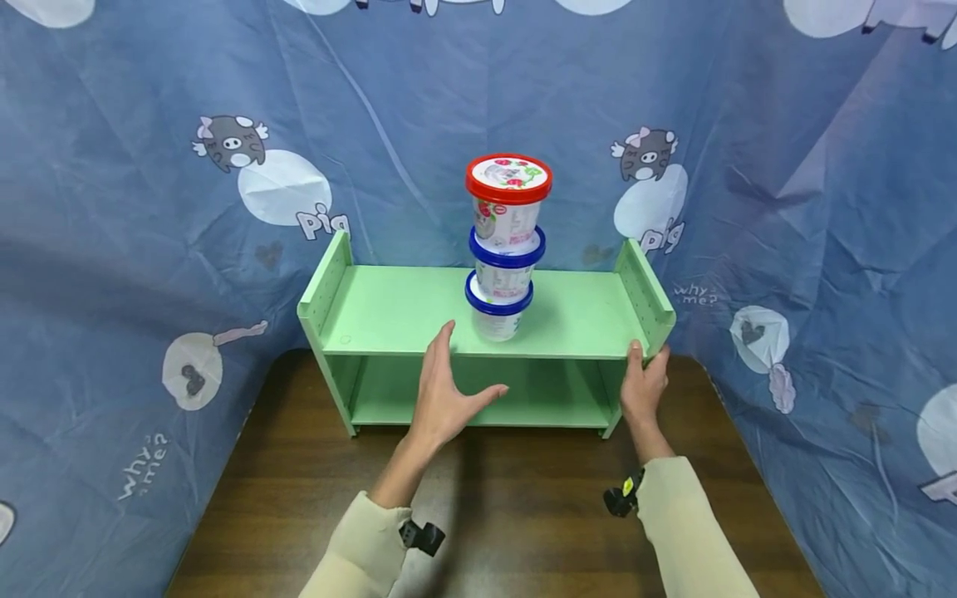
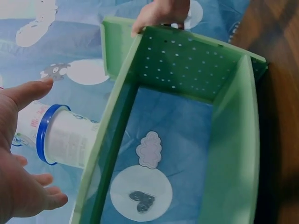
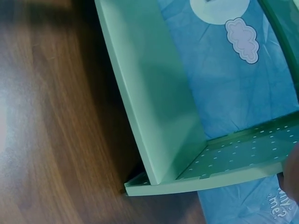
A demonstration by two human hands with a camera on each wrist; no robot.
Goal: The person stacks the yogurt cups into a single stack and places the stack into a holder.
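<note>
A green two-tier shelf (image 1: 396, 311) stands on the wooden table. Three white tubs are stacked upright on its upper board: a red-lidded tub (image 1: 507, 220) on top, a blue-lidded tub (image 1: 504, 282) in the middle and another blue-lidded tub (image 1: 495, 325) at the bottom. In front of the stack, a little to its left, my left hand (image 1: 444, 403) is held with thumb and fingers spread, holding nothing. My right hand (image 1: 645, 386) grips the shelf's right side panel, thumb at the upper board's front edge; its other fingers are partly hidden behind the panel.
The brown table (image 1: 508, 507) extends in front of the shelf. A blue printed cloth (image 1: 419, 108) hangs behind and along both sides. The shelf's right side panel (image 2: 177, 60) is dotted with small holes, and its lower tier has an open back.
</note>
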